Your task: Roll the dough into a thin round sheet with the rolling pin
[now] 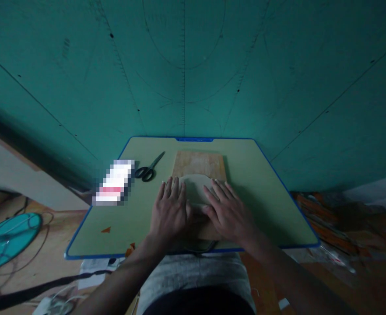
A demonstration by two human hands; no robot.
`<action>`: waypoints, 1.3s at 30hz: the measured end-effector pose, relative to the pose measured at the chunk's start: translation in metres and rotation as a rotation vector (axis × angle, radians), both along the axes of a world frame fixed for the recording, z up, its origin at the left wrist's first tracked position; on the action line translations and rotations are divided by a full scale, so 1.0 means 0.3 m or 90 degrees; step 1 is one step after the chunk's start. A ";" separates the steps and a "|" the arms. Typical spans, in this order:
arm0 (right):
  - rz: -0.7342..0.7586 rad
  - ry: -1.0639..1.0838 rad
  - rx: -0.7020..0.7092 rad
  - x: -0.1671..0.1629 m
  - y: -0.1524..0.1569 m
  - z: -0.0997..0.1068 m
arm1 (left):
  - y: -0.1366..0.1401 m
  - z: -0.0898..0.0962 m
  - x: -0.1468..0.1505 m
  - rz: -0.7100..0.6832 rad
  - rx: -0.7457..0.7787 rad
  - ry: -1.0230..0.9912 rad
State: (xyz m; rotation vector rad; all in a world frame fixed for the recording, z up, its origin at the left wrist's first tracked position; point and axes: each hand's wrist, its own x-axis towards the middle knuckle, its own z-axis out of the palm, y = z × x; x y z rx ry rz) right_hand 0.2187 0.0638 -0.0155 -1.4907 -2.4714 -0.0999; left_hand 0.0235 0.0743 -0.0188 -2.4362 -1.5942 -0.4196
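Observation:
A pale, flat sheet with a rounded far edge (196, 183) lies over a light wooden board (199, 162); its material is hard to make out. My left hand (171, 208) rests palm down along the sheet's left side, fingers stretched out and pointing away from me. On the right side lies my right hand (227, 210), also palm down, with fingers spread and the thumb turned inward. Between the two thumbs a paler edge crosses the sheet. The near part of the board is partly hidden by my hands and in shadow.
Black-handled scissors (149, 169) lie on the blue-rimmed table (268, 197), left of the board. A pixelated bright rectangle (114, 181) is farther left. Small orange scraps (106, 229) lie near the front left. A green wall (186, 78) rises behind the table. Cables clutter the floor at left.

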 end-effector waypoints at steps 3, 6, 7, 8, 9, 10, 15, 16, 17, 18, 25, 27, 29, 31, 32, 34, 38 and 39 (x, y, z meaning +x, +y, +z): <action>-0.028 0.007 -0.023 0.007 0.087 0.001 | 0.090 0.004 0.024 0.000 -0.029 -0.014; -0.055 0.005 -0.072 0.021 0.198 0.003 | 0.189 0.009 0.042 -0.006 -0.070 -0.012; -0.067 0.003 -0.094 0.024 0.232 0.005 | 0.219 0.010 0.047 -0.003 -0.084 -0.009; -0.083 0.001 -0.115 0.025 0.260 0.008 | 0.243 0.010 0.051 0.003 -0.097 -0.007; -0.102 -0.001 -0.132 0.026 0.280 0.013 | 0.262 0.010 0.054 0.011 -0.106 -0.006; -0.119 -0.002 -0.141 0.024 0.289 0.018 | 0.272 0.008 0.056 0.018 -0.107 -0.009; -0.091 -0.003 -0.046 0.016 0.175 0.032 | 0.179 -0.016 0.032 0.012 -0.019 -0.027; -0.075 -0.005 -0.019 0.017 0.132 0.029 | 0.141 -0.023 0.021 -0.001 -0.004 -0.023; -0.067 -0.009 0.003 0.019 0.090 0.024 | 0.103 -0.030 0.009 -0.011 0.011 -0.018; -0.070 -0.013 0.017 0.021 0.052 0.018 | 0.066 -0.035 -0.003 -0.006 0.021 -0.013; -0.082 0.014 0.023 0.012 -0.023 -0.012 | -0.022 -0.025 -0.032 0.026 0.021 0.003; -0.075 0.030 0.014 0.005 0.008 -0.009 | 0.004 -0.019 -0.024 0.028 0.008 0.000; -0.071 0.033 0.009 0.002 0.054 -0.002 | 0.046 -0.018 -0.015 0.021 0.001 -0.007; -0.067 0.031 0.003 0.005 0.112 0.004 | 0.099 -0.023 -0.007 0.018 -0.003 -0.017; -0.067 0.030 -0.004 0.007 0.146 0.006 | 0.130 -0.026 -0.005 0.021 -0.006 -0.020; -0.080 0.029 -0.037 0.009 0.221 0.007 | 0.198 -0.035 -0.001 0.028 -0.024 -0.017; -0.158 0.009 -0.145 0.005 0.356 0.015 | 0.319 -0.037 0.010 0.072 -0.111 0.008; -0.170 0.004 -0.148 0.002 0.373 0.020 | 0.335 -0.034 0.013 0.086 -0.123 0.009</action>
